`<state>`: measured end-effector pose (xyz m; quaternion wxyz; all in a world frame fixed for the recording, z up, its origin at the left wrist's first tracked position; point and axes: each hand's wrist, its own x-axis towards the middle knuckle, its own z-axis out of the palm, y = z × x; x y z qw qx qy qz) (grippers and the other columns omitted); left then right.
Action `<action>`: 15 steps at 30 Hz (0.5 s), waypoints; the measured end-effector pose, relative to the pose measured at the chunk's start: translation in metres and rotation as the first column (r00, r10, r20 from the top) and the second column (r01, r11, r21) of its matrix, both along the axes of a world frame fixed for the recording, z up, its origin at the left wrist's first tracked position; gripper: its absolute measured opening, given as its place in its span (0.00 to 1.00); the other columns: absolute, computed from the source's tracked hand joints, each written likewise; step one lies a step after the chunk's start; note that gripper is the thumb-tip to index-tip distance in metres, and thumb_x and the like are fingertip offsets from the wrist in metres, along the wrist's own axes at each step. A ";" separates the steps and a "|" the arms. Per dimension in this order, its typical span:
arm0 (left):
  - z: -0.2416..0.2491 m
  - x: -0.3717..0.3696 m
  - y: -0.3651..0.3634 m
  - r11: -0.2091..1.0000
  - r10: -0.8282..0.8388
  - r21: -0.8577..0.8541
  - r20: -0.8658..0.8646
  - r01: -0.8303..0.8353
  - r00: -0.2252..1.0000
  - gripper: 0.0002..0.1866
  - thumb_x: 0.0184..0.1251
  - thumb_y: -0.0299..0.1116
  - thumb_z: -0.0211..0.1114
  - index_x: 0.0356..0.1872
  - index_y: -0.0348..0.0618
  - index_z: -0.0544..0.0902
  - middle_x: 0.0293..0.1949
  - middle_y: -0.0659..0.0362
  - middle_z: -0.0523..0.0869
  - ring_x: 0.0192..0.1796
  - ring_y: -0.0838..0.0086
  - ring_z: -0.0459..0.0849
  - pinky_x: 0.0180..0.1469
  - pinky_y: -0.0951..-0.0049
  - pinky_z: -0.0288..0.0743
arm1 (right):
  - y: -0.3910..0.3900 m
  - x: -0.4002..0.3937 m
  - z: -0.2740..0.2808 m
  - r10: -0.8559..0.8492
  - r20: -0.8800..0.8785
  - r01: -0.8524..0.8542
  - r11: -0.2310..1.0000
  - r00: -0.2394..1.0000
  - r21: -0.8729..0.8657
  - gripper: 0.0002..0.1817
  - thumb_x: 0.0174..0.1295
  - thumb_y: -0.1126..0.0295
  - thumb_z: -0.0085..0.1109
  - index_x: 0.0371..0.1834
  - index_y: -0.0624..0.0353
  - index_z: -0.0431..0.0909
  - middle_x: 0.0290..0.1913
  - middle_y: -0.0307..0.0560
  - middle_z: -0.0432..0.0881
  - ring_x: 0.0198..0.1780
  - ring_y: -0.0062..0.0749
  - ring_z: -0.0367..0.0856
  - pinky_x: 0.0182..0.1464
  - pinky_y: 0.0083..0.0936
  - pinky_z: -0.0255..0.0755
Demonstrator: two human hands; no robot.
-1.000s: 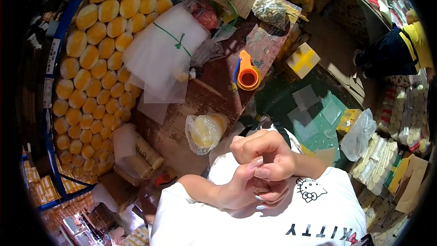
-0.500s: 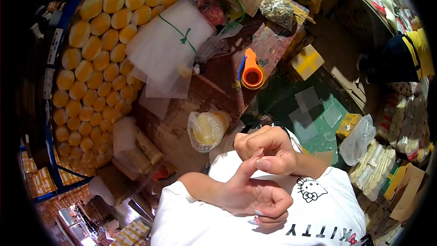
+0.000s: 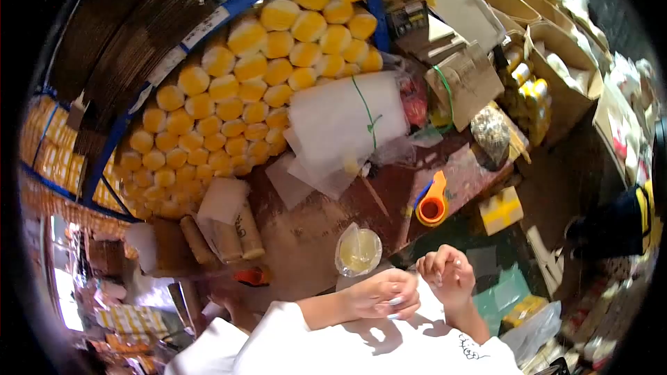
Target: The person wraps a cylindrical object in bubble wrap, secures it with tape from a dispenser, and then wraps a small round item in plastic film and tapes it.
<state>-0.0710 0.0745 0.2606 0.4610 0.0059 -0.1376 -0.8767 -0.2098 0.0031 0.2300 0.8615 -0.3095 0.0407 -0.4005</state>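
Observation:
My left hand (image 3: 385, 294) is in front of my white shirt (image 3: 333, 347), its fingers curled inward; whether they hold anything is hidden. Just right of it, my right hand (image 3: 448, 274) is raised, palm partly showing, with loosely bent fingers apart and nothing visible in them. The two hands are close but separate. Beyond the left hand, a round, pale yellow item in clear plastic wrap (image 3: 358, 251) rests on the worn reddish-brown table (image 3: 306, 236). An orange tape dispenser (image 3: 431, 210) lies near the table's right edge, beyond my right hand.
Yellow-and-white rolls (image 3: 250, 67) are piled in a blue-framed rack (image 3: 118, 139). Clear plastic sheets (image 3: 333, 114) tied with green string lie at the back. A taped carton (image 3: 501, 211) is off the table's right side. Another person's dark-clothed legs (image 3: 611, 222) show at far right.
My hands have come apart; their fingers were touching before. The right hand has lifted and opened. The view has swung left, so the table and rack appear further right.

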 end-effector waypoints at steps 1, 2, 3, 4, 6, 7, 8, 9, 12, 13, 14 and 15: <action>-0.003 0.004 0.006 0.998 0.051 0.027 0.006 -0.051 0.999 0.15 0.62 0.42 0.57 0.21 0.44 0.69 0.15 0.66 0.64 0.25 0.78 0.68 0.27 0.82 0.59 | -0.001 0.000 -0.002 0.017 0.006 -0.017 1.000 1.000 0.015 0.17 0.57 0.60 0.44 0.19 0.62 0.65 0.15 0.39 0.62 0.20 0.23 0.57 0.25 0.18 0.52; -0.005 0.006 0.012 0.995 0.098 0.031 0.041 -0.099 0.994 0.15 0.61 0.42 0.58 0.21 0.44 0.69 0.16 0.66 0.65 0.26 0.78 0.68 0.28 0.82 0.59 | -0.001 0.001 -0.005 0.059 0.015 -0.060 0.996 0.998 0.073 0.16 0.57 0.61 0.45 0.20 0.62 0.65 0.16 0.39 0.63 0.21 0.22 0.58 0.25 0.18 0.53; -0.006 0.007 0.018 0.988 0.144 0.043 0.075 -0.147 0.987 0.15 0.60 0.42 0.59 0.21 0.44 0.68 0.17 0.66 0.66 0.26 0.78 0.68 0.28 0.81 0.60 | -0.002 0.002 -0.005 0.092 0.012 -0.093 0.993 0.996 0.072 0.16 0.57 0.61 0.45 0.20 0.62 0.65 0.16 0.39 0.63 0.21 0.22 0.58 0.25 0.18 0.53; -0.008 0.007 0.026 0.983 0.175 0.048 0.069 -0.179 0.982 0.15 0.60 0.42 0.59 0.21 0.44 0.68 0.17 0.66 0.66 0.26 0.78 0.68 0.28 0.81 0.60 | -0.001 0.002 -0.006 0.151 -0.033 -0.147 0.985 0.988 0.093 0.15 0.57 0.62 0.45 0.20 0.62 0.65 0.16 0.39 0.63 0.21 0.22 0.59 0.25 0.17 0.54; -0.015 0.005 0.042 0.932 0.334 0.086 0.183 -0.353 0.925 0.16 0.58 0.42 0.61 0.21 0.44 0.68 0.19 0.66 0.67 0.27 0.78 0.68 0.31 0.80 0.61 | -0.001 0.003 -0.012 0.257 -0.072 -0.247 0.961 0.964 0.124 0.13 0.57 0.64 0.46 0.22 0.63 0.65 0.18 0.39 0.64 0.21 0.22 0.59 0.25 0.17 0.55; -0.023 0.006 0.052 0.897 0.403 0.093 0.228 -0.432 0.886 0.17 0.58 0.43 0.61 0.21 0.46 0.67 0.20 0.66 0.67 0.28 0.79 0.67 0.34 0.80 0.62 | 0.000 0.004 -0.012 0.293 -0.122 -0.274 0.950 0.948 0.148 0.13 0.56 0.64 0.48 0.22 0.62 0.65 0.18 0.39 0.64 0.22 0.21 0.60 0.25 0.16 0.55; -0.027 0.006 0.061 0.843 0.488 0.119 0.241 -0.524 0.839 0.16 0.58 0.43 0.61 0.21 0.46 0.67 0.20 0.66 0.67 0.28 0.79 0.67 0.34 0.79 0.62 | -0.001 0.004 -0.018 0.307 -0.196 -0.286 0.950 0.931 0.130 0.13 0.56 0.64 0.48 0.22 0.62 0.65 0.18 0.38 0.64 0.22 0.20 0.61 0.25 0.15 0.55; -0.029 0.006 0.073 0.781 0.560 0.149 0.262 -0.607 0.786 0.16 0.58 0.42 0.61 0.22 0.47 0.66 0.20 0.66 0.66 0.28 0.79 0.67 0.35 0.79 0.63 | 0.000 0.003 -0.026 0.317 -0.266 -0.295 0.948 0.911 0.118 0.12 0.57 0.64 0.49 0.22 0.61 0.65 0.18 0.38 0.64 0.22 0.19 0.61 0.25 0.15 0.55; -0.038 0.021 0.102 0.589 0.718 0.103 0.389 -0.801 0.578 0.12 0.63 0.42 0.56 0.25 0.50 0.66 0.19 0.70 0.63 0.29 0.82 0.67 0.37 0.78 0.65 | 0.002 0.007 -0.030 0.278 -0.389 -0.233 0.959 0.878 0.160 0.10 0.57 0.67 0.48 0.22 0.60 0.65 0.19 0.37 0.64 0.20 0.19 0.60 0.24 0.15 0.55; -0.039 0.027 0.108 0.546 0.766 0.077 0.359 -0.834 0.534 0.11 0.65 0.41 0.52 0.25 0.51 0.66 0.20 0.70 0.63 0.29 0.81 0.66 0.39 0.77 0.65 | 0.001 0.009 -0.028 0.242 -0.443 -0.182 0.968 0.863 0.174 0.11 0.55 0.67 0.48 0.20 0.60 0.64 0.18 0.38 0.64 0.19 0.19 0.60 0.23 0.15 0.54; -0.038 0.033 0.114 0.500 0.788 0.068 0.378 -0.863 0.486 0.11 0.65 0.41 0.53 0.25 0.50 0.66 0.19 0.70 0.63 0.30 0.81 0.66 0.38 0.78 0.65 | 0.002 0.010 -0.029 0.221 -0.437 -0.153 0.971 0.872 0.186 0.10 0.56 0.68 0.48 0.21 0.59 0.64 0.19 0.37 0.64 0.20 0.18 0.60 0.23 0.15 0.55; -0.035 0.040 0.117 0.456 0.806 0.058 0.396 -0.888 0.439 0.11 0.64 0.40 0.54 0.26 0.49 0.65 0.19 0.69 0.63 0.30 0.80 0.67 0.37 0.79 0.64 | 0.002 0.012 -0.030 0.216 -0.434 -0.150 0.972 0.874 0.182 0.10 0.56 0.68 0.48 0.21 0.59 0.64 0.19 0.37 0.64 0.20 0.18 0.60 0.23 0.15 0.55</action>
